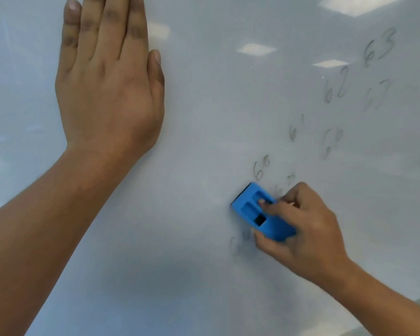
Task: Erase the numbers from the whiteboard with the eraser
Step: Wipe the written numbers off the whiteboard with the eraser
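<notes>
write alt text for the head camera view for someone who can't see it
A right hand presses a blue eraser against a whiteboard, just below the faint handwritten number 60. More numbers, 61, 62 and 63, climb diagonally toward the upper right. The left hand lies flat and open on the board at upper left.

left hand (109, 93) flat on whiteboard (204, 117) | right hand (301, 229) presses blue eraser (260, 212) below numbers (337, 83)

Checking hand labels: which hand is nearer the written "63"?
Right. The right hand, gripping the blue eraser, sits below and left of the "63". The left hand lies flat on the whiteboard, far across to the left.
</notes>
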{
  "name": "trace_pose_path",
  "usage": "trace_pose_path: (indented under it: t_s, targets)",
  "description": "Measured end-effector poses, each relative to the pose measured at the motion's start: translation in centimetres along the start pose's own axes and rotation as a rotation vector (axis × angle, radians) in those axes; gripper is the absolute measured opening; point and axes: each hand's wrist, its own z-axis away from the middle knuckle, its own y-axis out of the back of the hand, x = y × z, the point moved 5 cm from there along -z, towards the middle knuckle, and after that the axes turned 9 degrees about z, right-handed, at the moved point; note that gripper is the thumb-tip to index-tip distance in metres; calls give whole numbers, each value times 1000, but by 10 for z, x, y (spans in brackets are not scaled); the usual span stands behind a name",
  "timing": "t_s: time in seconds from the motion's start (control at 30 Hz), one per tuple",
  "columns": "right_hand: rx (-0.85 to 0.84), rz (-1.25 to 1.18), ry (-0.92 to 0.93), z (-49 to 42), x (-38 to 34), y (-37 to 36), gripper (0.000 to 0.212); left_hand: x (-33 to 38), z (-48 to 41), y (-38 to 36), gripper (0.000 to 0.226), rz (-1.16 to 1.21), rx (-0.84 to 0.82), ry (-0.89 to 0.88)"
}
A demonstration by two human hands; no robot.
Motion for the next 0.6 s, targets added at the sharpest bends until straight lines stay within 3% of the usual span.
trace_pose_path:
  t_s: [0.1, 0.13, 0.27, 0.43, 0.5, 0.6]
  targets:
    - [197, -99, -270, -35, 29, 22, 39, 0, -1, -1, 57, 27, 7, 0]
    - [179, -125, -253, -34, 24, 19, 38, 0, 0, -2, 56, 37, 8, 1]
    - [-72, -37, 95, 1, -13, -3, 39, -1, -1, -2, 56, 58, -1, -24]
    - [179, -82, -207, -37, 32, 22, 40, -2, -2, -4, 55, 56, -3, -34]
    - [157, -117, -165, -35, 25, 18, 39, 0, -2, -4, 55, 67, -4, -37]
    - [-5, -55, 80, -8, 4, 6, 38, 16, 26, -6, 53, 113, -32, -78]
